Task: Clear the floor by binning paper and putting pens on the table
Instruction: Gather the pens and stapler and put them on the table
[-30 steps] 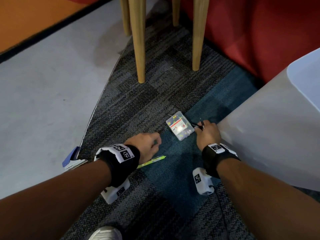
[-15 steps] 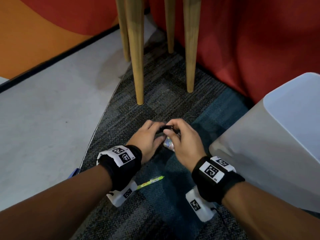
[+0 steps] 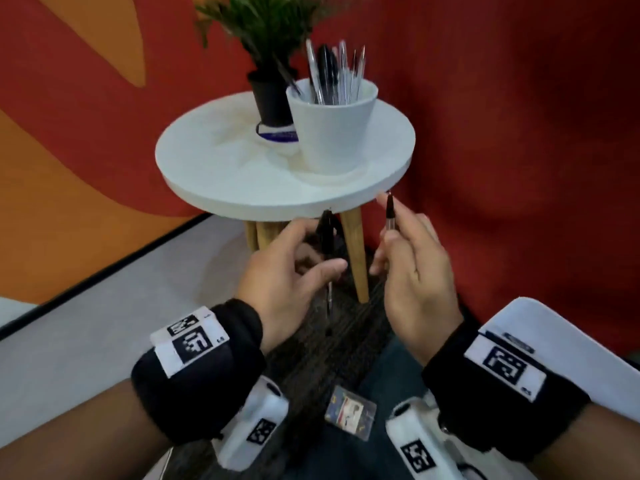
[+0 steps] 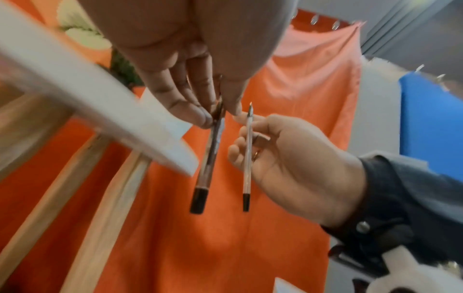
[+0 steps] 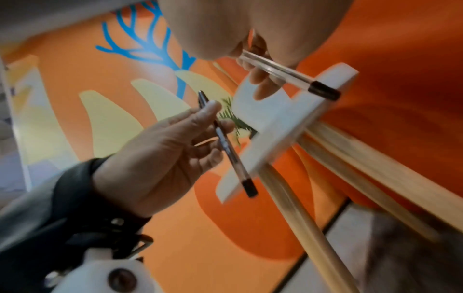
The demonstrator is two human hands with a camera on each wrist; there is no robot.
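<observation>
- Below the counter (image 3: 242, 188) edge, a capped pen (image 4: 209, 156) is pinched by the left hand (image 3: 291, 268), hanging near-vertical.
- From the left wrist view, an uncapped pen (image 4: 247, 156) is gripped upright, tip up, by the right hand (image 3: 415, 268); its tip is blurred overhead.

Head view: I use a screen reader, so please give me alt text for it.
Each hand holds a pen just below a round white table: left hand a dark pen, right hand a clear pen. On the table stand a white cup of pens and a potted plant.

In the head view the left hand (image 3: 291, 268) hides the middle of its pen (image 3: 326, 233); the plant (image 3: 263, 26) at twelve o'clock is cut off.
</observation>
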